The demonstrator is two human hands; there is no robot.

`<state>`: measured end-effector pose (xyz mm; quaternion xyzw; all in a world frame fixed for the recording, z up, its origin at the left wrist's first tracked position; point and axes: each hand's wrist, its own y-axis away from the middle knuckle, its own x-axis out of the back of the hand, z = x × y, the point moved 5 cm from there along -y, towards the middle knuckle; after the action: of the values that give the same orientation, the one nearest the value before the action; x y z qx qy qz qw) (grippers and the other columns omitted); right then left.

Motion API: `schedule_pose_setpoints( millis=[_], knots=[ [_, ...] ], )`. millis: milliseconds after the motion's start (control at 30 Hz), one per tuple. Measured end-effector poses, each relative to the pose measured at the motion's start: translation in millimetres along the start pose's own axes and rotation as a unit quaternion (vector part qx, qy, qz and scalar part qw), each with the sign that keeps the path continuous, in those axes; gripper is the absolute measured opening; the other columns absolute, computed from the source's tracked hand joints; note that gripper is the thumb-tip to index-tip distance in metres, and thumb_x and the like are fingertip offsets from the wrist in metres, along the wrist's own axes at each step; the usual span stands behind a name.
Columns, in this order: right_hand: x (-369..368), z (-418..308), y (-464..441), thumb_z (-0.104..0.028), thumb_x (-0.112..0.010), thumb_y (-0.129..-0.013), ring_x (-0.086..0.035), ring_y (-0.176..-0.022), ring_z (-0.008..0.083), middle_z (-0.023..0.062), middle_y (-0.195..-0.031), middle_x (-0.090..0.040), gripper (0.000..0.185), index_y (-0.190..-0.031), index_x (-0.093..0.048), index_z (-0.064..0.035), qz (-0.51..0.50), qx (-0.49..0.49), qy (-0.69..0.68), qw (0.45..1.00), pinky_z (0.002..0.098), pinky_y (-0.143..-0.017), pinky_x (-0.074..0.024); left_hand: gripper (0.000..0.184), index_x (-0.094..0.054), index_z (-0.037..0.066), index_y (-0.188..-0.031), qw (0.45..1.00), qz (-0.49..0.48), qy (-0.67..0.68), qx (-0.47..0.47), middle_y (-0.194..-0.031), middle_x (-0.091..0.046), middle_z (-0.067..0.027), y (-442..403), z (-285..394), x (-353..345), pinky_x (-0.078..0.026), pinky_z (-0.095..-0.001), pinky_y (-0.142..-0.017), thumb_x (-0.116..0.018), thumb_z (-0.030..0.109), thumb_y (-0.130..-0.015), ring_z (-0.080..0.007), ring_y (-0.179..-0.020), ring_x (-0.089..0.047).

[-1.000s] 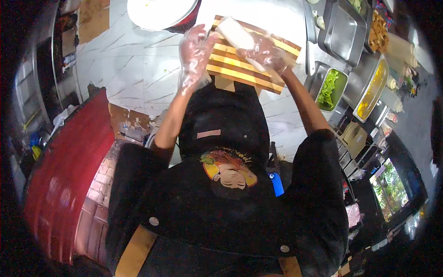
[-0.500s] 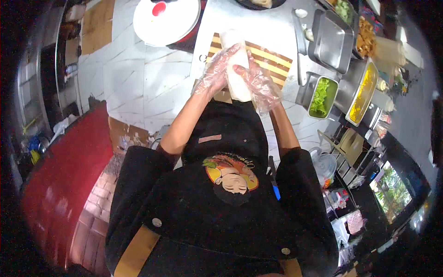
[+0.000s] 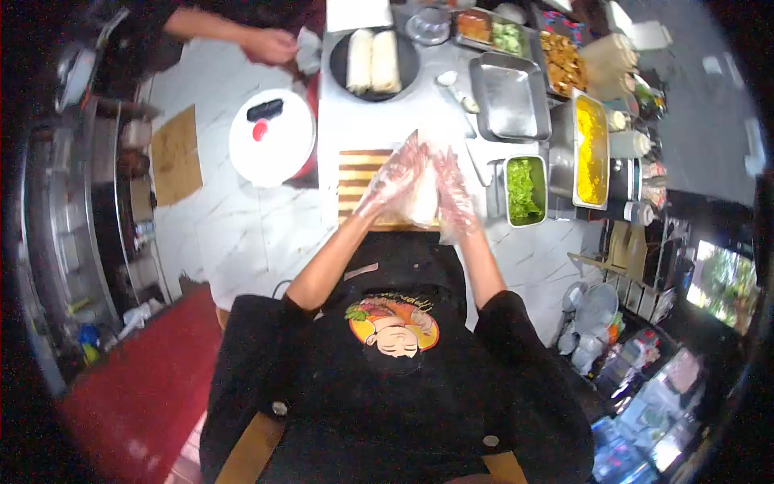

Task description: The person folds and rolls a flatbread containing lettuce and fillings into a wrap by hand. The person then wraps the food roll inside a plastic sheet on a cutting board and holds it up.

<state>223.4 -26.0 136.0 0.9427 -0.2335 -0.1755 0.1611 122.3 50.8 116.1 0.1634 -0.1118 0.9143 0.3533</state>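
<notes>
My left hand and my right hand, both in clear plastic gloves, are closed around the sides of a rolled white flatbread wrap. The wrap points away from me, and its far end blurs into the bright glare. Under my hands lies a striped wooden cutting board. Beyond it, a round black pan holds two more rolled wraps side by side.
Right of the board are a knife, a tub of lettuce, a steel tray and a long pan of yellow food. A white round lid is at left. Another person's hand reaches in at upper left.
The view has shifted, bringing the whole pan with its two wraps into sight. My fingers now lie straighter along the wrap. Another person's arm has appeared at upper left.
</notes>
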Motion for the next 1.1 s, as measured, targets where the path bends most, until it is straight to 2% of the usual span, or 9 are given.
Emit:
schedule_pose_setpoints(
  millis=[33,133,267,533,600,633,667,1033,1100],
  knots=[
    [-5.3,-2.7,5.3,-0.033,-0.069,-0.094,-0.052,-0.123,0.0201,0.0077,-0.135,-0.052,0.068,-0.15,-0.037,-0.0111,0.05,-0.074,-0.187,0.978,0.0387,-0.097,-0.0508,0.046,-0.046,-0.006,-0.138,0.996,0.027,-0.088,-0.007,-0.124,-0.06,-0.0263,-11.3,22.3,-0.1,-0.046,-0.0424,-0.098,-0.047,0.023,-0.103,-0.0372,-0.116,-0.057],
    [11.5,7.5,-11.8,-0.029,-0.069,-0.094,-0.061,-0.108,0.0187,0.0084,-0.119,-0.06,0.051,-0.136,-0.05,-0.0072,0.001,-0.09,-0.345,0.934,0.0366,-0.089,-0.0551,0.046,-0.05,-0.004,-0.137,0.995,-0.029,-0.066,0.069,-0.129,-0.058,-0.0268,-29.7,66.4,0.8,-0.045,-0.0409,-0.102,-0.051,0.024,-0.1,-0.0352,-0.12,-0.058],
    [33.8,-2.7,-33.0,-0.028,-0.07,-0.092,-0.065,-0.086,0.021,0.0091,-0.101,-0.063,0.041,-0.122,-0.056,-0.0037,-0.055,-0.091,-0.407,0.907,0.0369,-0.077,-0.059,0.036,-0.06,0.001,-0.126,0.969,0.02,-0.229,-0.086,-0.114,-0.064,-0.0236,-33.9,90.1,5.8,-0.049,-0.0451,-0.093,-0.057,0.023,-0.097,-0.0371,-0.106,-0.062],
    [117.5,-96.4,-126.4,-0.034,-0.068,-0.088,-0.064,-0.081,0.0255,0.0124,-0.099,-0.062,0.05,-0.123,-0.055,-0.0006,-0.029,0.023,-0.385,0.922,0.0425,-0.073,-0.0584,0.035,-0.061,0.001,-0.124,0.978,0.024,-0.088,0.187,-0.129,-0.061,-0.0165,43.1,-0.7,54.4,-0.041,-0.0419,-0.105,-0.055,0.026,-0.1,-0.0311,-0.121,-0.055],
    [140.7,-118.2,-150.0,-0.035,-0.068,-0.088,-0.064,-0.083,0.0252,0.012,-0.101,-0.062,0.052,-0.125,-0.054,-0.0007,-0.053,0.029,-0.4,0.914,0.0435,-0.073,-0.0583,0.034,-0.061,0.0,-0.124,0.972,0.032,-0.15,0.176,-0.129,-0.06,-0.0163,84.0,-21.1,60.5,-0.043,-0.0416,-0.104,-0.051,0.023,-0.101,-0.0327,-0.121,-0.055],
    [148.2,-129.9,-159.8,-0.035,-0.068,-0.088,-0.064,-0.084,0.025,0.0118,-0.102,-0.062,0.053,-0.125,-0.053,-0.0008,-0.066,0.033,-0.407,0.911,0.044,-0.073,-0.0583,0.037,-0.061,0.0,-0.125,0.953,0.002,-0.298,0.05,-0.123,-0.064,-0.0168,101.2,-32.9,64.1,-0.047,-0.0405,-0.097,-0.051,0.024,-0.099,-0.0306,-0.113,-0.06],
    [156.0,-139.2,-171.7,-0.036,-0.069,-0.088,-0.064,-0.085,0.0244,0.0109,-0.102,-0.062,0.053,-0.124,-0.053,-0.0011,-0.062,0.048,-0.417,0.905,0.0447,-0.073,-0.0584,0.041,-0.06,-0.001,-0.127,0.955,0.073,-0.06,0.28,-0.113,-0.067,-0.0168,105.1,-2.9,67.0,-0.05,-0.037,-0.087,-0.052,0.026,-0.097,-0.0255,-0.098,-0.064],
    [180.9,-166.3,-247.7,-0.042,-0.07,-0.086,-0.061,-0.079,0.0241,0.0107,-0.09,-0.061,0.054,-0.121,-0.057,-0.0023,-0.095,0.036,-0.381,0.919,0.0407,-0.076,-0.0563,0.039,-0.06,0.003,-0.13,0.91,0.228,0.202,0.282,-0.088,-0.066,-0.0045,154.5,-55.4,43.6,-0.05,-0.0272,-0.064,-0.056,0.024,-0.097,-0.0127,-0.075,-0.062],
    [170.7,-177.9,-236.7,-0.035,-0.071,-0.087,-0.062,-0.079,0.0238,0.0093,-0.094,-0.061,0.052,-0.124,-0.053,-0.0026,-0.05,0.054,-0.382,0.921,0.0413,-0.073,-0.0568,0.042,-0.059,0.003,-0.131,0.922,0.184,0.084,0.33,-0.09,-0.067,-0.0053,146.8,-34.7,42.4,-0.05,-0.0261,-0.063,-0.058,0.026,-0.096,-0.0115,-0.076,-0.063]
  ],
)
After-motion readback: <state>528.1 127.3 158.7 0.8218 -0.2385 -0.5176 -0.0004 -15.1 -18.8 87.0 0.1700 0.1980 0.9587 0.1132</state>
